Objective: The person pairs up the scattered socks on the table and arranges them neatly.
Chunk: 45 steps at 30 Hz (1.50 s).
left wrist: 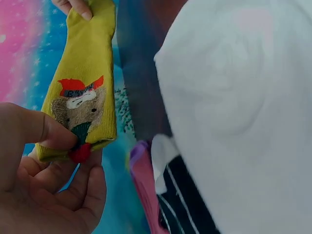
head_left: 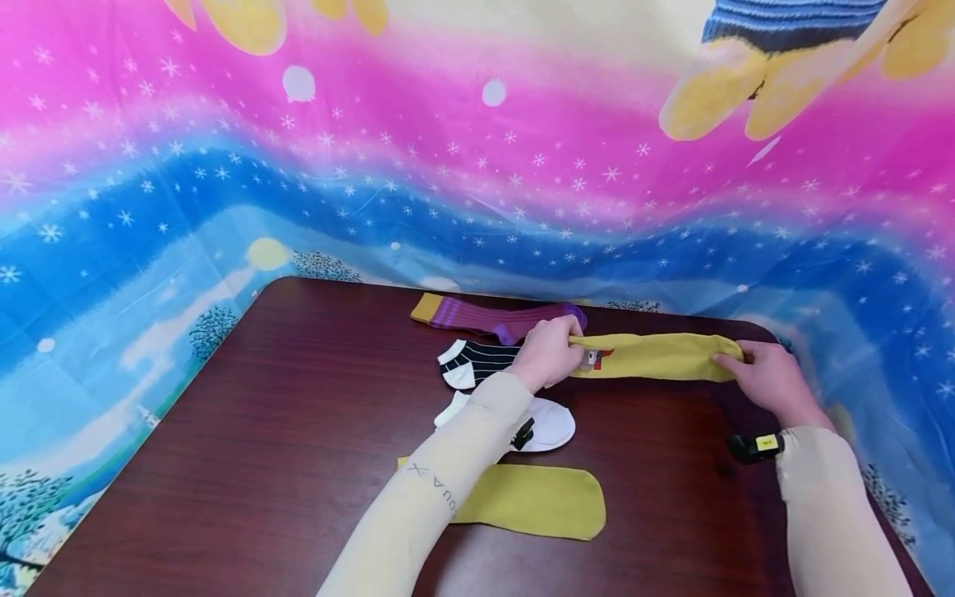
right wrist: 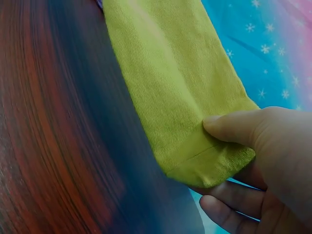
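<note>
Stretched between both hands above the table is a yellow-green sock (head_left: 656, 356) with a furry animal patch and a red bow. My left hand (head_left: 548, 352) pinches its cuff end, thumb on the patch side, as the left wrist view shows. At the toe end my right hand (head_left: 776, 377) pinches the fabric between thumb and fingers, seen closely in the right wrist view. A black striped sock (head_left: 458, 365) with white heel and cuff lies partly behind the left hand. Below the left forearm a second yellow-green sock (head_left: 545, 502) lies flat, its cuff mostly covered.
A purple sock (head_left: 492, 315) with a mustard cuff lies along the back edge of the dark wooden table (head_left: 298, 431). White socks (head_left: 555, 424) lie between the striped and yellow ones, partly hidden by the left sleeve. A colourful printed cloth (head_left: 448, 166) hangs behind the table.
</note>
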Available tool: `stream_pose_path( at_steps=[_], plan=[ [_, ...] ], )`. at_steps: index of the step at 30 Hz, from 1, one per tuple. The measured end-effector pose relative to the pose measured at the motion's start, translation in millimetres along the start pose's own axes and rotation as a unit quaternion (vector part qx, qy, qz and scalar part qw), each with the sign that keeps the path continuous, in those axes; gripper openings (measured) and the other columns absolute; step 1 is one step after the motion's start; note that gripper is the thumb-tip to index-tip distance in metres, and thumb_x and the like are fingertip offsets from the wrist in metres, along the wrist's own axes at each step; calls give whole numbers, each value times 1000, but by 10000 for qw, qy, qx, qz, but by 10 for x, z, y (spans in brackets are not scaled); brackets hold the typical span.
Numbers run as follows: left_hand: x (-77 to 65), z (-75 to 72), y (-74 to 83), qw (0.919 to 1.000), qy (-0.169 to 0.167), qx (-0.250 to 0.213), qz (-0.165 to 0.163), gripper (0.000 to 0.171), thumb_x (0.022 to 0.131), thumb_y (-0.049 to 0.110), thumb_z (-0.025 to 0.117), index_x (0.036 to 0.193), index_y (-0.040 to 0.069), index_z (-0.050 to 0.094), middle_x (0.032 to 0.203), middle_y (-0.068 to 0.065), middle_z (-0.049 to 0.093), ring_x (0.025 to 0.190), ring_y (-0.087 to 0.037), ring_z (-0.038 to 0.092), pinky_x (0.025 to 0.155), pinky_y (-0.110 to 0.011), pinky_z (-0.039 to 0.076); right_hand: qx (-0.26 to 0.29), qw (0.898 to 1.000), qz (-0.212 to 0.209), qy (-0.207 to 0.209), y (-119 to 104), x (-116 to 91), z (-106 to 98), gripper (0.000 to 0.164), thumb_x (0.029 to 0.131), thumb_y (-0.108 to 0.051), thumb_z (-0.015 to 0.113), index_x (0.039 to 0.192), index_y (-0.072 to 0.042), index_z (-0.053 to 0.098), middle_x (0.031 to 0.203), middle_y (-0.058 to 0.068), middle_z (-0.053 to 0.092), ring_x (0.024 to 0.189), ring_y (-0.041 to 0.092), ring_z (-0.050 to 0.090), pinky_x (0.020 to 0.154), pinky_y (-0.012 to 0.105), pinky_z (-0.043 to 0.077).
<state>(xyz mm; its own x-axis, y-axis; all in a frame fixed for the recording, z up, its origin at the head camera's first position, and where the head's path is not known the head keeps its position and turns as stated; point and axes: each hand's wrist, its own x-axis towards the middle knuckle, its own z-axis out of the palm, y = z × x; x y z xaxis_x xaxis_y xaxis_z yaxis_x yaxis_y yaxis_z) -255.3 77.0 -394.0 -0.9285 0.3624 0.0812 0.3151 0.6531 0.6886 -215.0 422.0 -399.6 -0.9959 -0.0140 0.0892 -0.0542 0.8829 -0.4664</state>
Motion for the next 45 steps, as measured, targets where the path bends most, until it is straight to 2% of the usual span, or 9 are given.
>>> stream_pose_path(
  at_steps=[5,12,16,21,26,31,37,45],
  plan=[
    [-7,-112,-86,9990,28,-448,-56,6,94,9,67,93,13,64,78,7,65,67,-11,61,61,-24,50,247,9996,-26,142,-66,-3,17,48,103,-44,59,105,4,69,71,7,62,57,21,41,51,34,34],
    [-4,-244,-208,9986,245,-448,-151,8,96,6,62,92,14,61,86,2,64,73,-14,60,62,-26,49,799,9965,17,226,-167,-15,76,50,102,-44,61,111,5,70,85,16,68,59,21,48,49,31,40],
    [-18,-320,-275,9984,275,-477,-154,8,97,7,61,93,14,61,87,0,64,73,-15,59,61,-26,50,938,9953,-7,256,-225,-28,124,48,102,-43,62,109,4,70,81,18,64,57,20,43,47,31,36],
    [-53,-424,-361,9974,296,-631,-176,8,97,6,58,94,13,61,90,-1,66,73,-16,61,61,-27,51,1083,9934,-75,377,-306,-25,176,43,101,-41,65,106,1,72,80,16,66,62,18,48,50,30,38],
    [-97,-522,-434,9967,350,-689,-259,8,98,6,57,96,13,61,93,-2,65,75,-17,61,61,-28,52,1349,9905,-122,245,-369,-26,230,41,100,-39,66,108,1,72,84,12,70,71,19,57,58,26,46],
    [-140,-609,-515,9972,318,-653,-185,10,98,6,56,100,13,62,93,-3,65,73,-17,60,60,-29,51,1670,9859,-111,58,-439,-44,282,42,101,-38,66,111,2,72,92,9,73,81,27,65,67,27,53],
    [-207,-713,-599,9979,310,-549,-156,10,99,8,55,102,14,63,99,-2,67,73,-17,61,60,-30,51,1821,9832,-93,-100,-549,-67,314,45,101,-42,64,114,1,71,96,9,73,86,32,63,70,29,53],
    [-321,-828,-691,9979,229,-585,-172,9,99,10,53,100,14,62,91,-1,67,65,-17,59,58,-30,50,1906,9812,-252,-164,-693,-124,379,40,101,-41,65,110,-3,73,98,10,73,87,30,60,69,31,50]
  ],
)
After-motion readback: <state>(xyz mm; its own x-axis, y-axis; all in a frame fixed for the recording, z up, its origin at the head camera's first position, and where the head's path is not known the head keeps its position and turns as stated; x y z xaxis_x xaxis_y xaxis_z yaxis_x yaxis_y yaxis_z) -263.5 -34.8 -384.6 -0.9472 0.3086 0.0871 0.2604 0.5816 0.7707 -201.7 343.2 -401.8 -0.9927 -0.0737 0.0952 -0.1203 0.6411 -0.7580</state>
